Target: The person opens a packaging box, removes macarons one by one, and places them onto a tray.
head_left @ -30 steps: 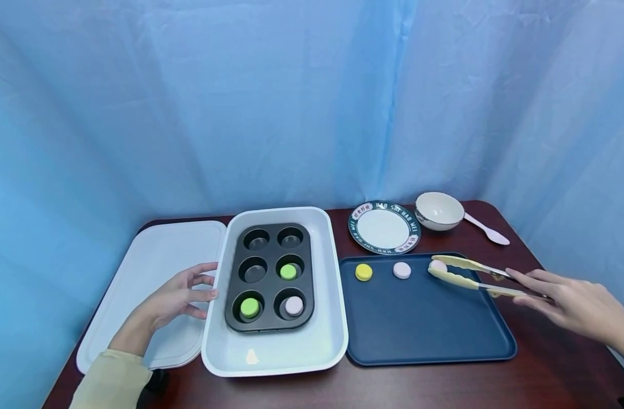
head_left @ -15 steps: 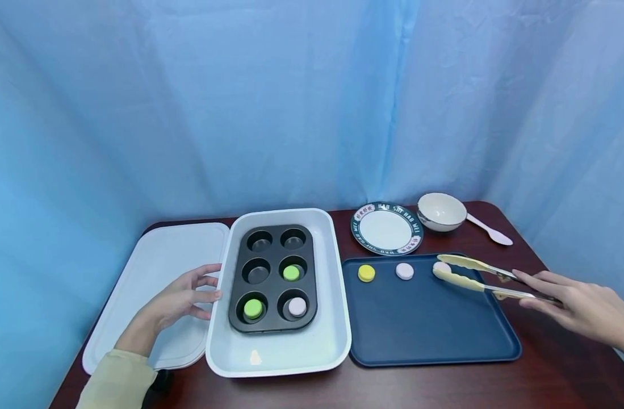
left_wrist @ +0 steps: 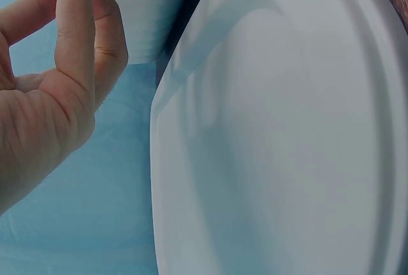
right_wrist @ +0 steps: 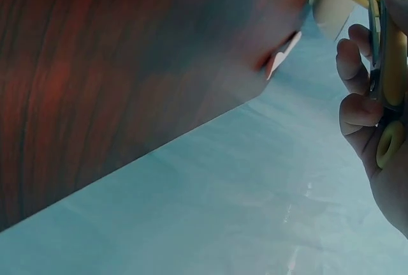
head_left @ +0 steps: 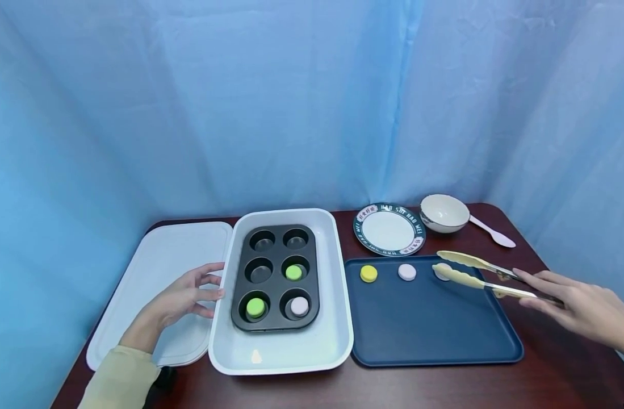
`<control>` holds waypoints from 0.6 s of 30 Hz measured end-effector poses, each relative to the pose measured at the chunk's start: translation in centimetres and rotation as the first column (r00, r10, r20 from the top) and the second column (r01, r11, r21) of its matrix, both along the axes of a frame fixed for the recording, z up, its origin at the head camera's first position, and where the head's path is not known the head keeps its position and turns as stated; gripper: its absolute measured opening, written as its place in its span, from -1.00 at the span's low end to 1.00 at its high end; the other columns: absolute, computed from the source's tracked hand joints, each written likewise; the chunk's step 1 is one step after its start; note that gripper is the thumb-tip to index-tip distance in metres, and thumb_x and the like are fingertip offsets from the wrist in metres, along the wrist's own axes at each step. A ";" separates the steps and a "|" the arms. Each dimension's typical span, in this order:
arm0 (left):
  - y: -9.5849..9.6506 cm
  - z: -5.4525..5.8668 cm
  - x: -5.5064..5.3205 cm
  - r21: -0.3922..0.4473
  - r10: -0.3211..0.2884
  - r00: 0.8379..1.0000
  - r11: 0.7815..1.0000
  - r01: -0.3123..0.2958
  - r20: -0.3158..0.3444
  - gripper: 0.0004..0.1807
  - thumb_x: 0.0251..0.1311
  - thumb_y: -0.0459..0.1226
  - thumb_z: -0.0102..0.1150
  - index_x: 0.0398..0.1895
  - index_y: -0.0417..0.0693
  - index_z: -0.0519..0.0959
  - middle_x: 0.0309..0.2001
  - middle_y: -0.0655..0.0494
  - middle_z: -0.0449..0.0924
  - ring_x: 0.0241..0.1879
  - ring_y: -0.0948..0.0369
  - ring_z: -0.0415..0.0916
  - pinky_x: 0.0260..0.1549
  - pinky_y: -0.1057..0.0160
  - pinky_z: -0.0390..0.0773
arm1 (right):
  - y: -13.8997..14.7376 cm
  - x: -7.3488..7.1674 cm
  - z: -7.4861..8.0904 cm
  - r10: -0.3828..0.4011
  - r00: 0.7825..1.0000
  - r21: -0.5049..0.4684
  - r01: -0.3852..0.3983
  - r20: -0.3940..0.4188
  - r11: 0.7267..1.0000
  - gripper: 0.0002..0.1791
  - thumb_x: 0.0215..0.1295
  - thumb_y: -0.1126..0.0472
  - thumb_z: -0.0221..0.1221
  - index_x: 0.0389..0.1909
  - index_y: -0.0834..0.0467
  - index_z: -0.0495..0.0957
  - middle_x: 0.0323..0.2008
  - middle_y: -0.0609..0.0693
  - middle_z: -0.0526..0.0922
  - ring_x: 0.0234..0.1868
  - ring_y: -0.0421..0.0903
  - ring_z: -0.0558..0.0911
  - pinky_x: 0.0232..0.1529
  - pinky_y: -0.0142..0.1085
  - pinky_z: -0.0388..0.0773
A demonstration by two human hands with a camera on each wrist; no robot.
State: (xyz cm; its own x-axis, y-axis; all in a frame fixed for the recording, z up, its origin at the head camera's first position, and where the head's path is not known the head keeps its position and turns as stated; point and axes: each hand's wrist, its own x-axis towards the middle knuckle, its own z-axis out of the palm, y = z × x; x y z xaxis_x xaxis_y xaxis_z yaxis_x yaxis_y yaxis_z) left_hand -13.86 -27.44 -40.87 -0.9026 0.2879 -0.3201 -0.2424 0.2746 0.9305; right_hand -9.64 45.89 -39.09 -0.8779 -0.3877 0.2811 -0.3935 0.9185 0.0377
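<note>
My right hand (head_left: 579, 304) grips yellow-tipped tongs (head_left: 460, 278) by the handles above the right side of the navy tray (head_left: 434, 335). The tongs stand spread, and their near arm overlaps a pale pink macaron (head_left: 444, 275), partly hiding it. Another pink macaron (head_left: 406, 272) and a yellow macaron (head_left: 368, 274) lie in a row to its left. My left hand (head_left: 181, 298), fingers loosely bent, has its fingertips right at the left wall of the white basin (head_left: 271, 359). Inside the basin sits a dark muffin tin (head_left: 277, 284) with two green macarons (head_left: 255, 307) and a pink macaron (head_left: 299, 307).
A white board (head_left: 174, 250) lies at the left, partly under the left hand. Behind the navy tray stand a green-rimmed plate (head_left: 388, 229), a white bowl (head_left: 444, 213) and a pink spoon (head_left: 495, 234). Blue curtain (head_left: 291, 102) hangs along the table's back and sides.
The rightmost pink macaron was between the tongs' tips a second ago; now the tips sit slightly higher and it lies beneath the near arm. The left hand stays at the basin. The view shifts slightly.
</note>
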 end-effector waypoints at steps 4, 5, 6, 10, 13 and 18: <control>-0.1 0.0 0.0 0.018 -0.012 1.000 1.000 0.012 0.003 -0.15 0.27 -0.29 0.33 0.55 -0.18 0.11 0.13 -0.30 0.39 -0.09 -0.02 0.64 -0.21 -0.10 0.72 | -0.8 -0.4 0.2 -0.004 1.000 -0.031 0.004 0.010 0.999 -0.29 0.17 -0.08 0.44 0.37 -0.11 0.52 -0.07 -0.12 0.62 -0.52 -0.43 0.32 -0.63 -0.32 0.25; -0.1 0.0 0.0 0.020 -0.014 1.000 1.000 0.014 0.003 -0.15 0.28 -0.29 0.33 0.55 -0.18 0.11 0.13 -0.30 0.39 -0.08 -0.03 0.64 -0.21 -0.10 0.72 | -1.1 -0.5 0.3 0.007 1.000 -0.045 -0.007 0.001 0.999 -0.29 0.15 -0.05 0.45 0.36 -0.10 0.53 -0.09 -0.14 0.61 -0.54 -0.43 0.30 -0.64 -0.33 0.24; -0.1 0.0 0.0 0.017 -0.015 1.000 1.000 0.015 0.003 -0.15 0.28 -0.29 0.33 0.55 -0.17 0.11 0.14 -0.30 0.39 -0.08 -0.03 0.64 -0.21 -0.10 0.72 | -1.5 -0.7 0.3 0.019 1.000 -0.054 -0.020 -0.014 0.998 -0.28 0.12 -0.04 0.47 0.35 -0.09 0.54 -0.08 -0.14 0.62 -0.55 -0.44 0.31 -0.65 -0.33 0.25; -0.1 0.2 0.1 0.004 -0.012 1.000 1.000 0.012 0.003 -0.15 0.29 -0.29 0.32 0.55 -0.17 0.11 0.15 -0.30 0.38 -0.08 -0.02 0.64 -0.21 -0.09 0.72 | -3.6 -1.7 0.6 0.081 0.994 -0.104 -0.089 -0.077 0.991 -0.22 0.02 0.03 0.53 0.35 -0.05 0.54 -0.03 -0.11 0.62 -0.59 -0.47 0.31 -0.68 -0.35 0.25; -0.1 0.3 0.1 0.003 -0.011 1.000 1.000 0.011 0.001 -0.16 0.29 -0.29 0.32 0.56 -0.17 0.10 0.15 -0.30 0.37 -0.09 -0.02 0.64 -0.20 -0.09 0.72 | -5.5 -2.4 1.0 0.109 0.989 -0.148 -0.122 -0.096 0.981 -0.16 -0.02 0.06 0.55 0.38 -0.05 0.51 0.07 -0.04 0.62 -0.62 -0.48 0.31 -0.68 -0.39 0.25; 0.0 0.3 0.1 0.007 -0.017 1.000 1.000 0.017 -0.001 -0.16 0.30 -0.30 0.31 0.55 -0.18 0.10 0.14 -0.31 0.37 -0.09 -0.02 0.64 -0.20 -0.08 0.72 | -8.6 -3.5 1.8 0.174 0.979 -0.184 -0.192 -0.106 0.964 -0.03 -0.10 0.05 0.59 0.44 -0.03 0.43 0.03 -0.07 0.61 -0.57 -0.47 0.34 -0.63 -0.42 0.32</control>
